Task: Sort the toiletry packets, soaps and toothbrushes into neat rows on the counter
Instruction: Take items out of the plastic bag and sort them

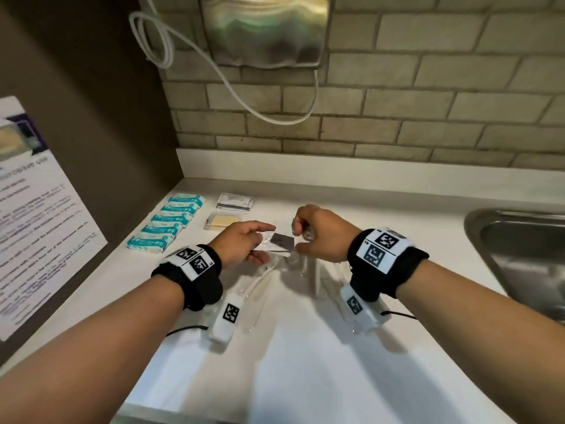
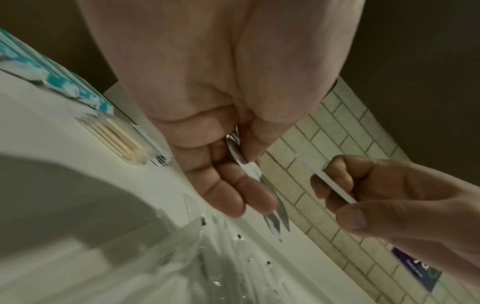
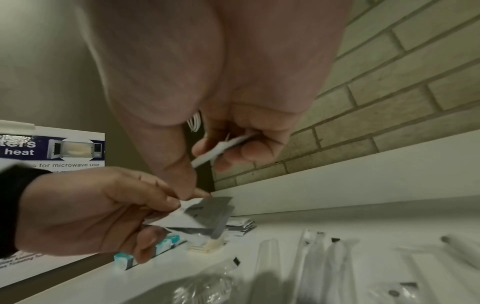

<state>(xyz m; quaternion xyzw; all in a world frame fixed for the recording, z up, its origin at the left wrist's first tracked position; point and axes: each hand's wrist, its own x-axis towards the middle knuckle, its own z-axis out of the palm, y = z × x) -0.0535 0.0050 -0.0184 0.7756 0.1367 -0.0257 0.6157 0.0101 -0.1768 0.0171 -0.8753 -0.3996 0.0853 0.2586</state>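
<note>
toiletry packets (image 1: 282,241), grey and white, pinched in left hand (image 1: 241,244) over the table (image 1: 305,362); print unreadable. right hand (image 1: 321,234) curls round one flat white packet (image 3: 223,147), seen edge-on only in wrist views. teal soaps (image 1: 166,223) in a row far left. wrapped toothbrushes (image 3: 311,263) blurred beneath. wall sign (image 3: 52,152) reads "for microwave use", partly cut off.

Head-down view; wrist close-ups beneath palms
</note>
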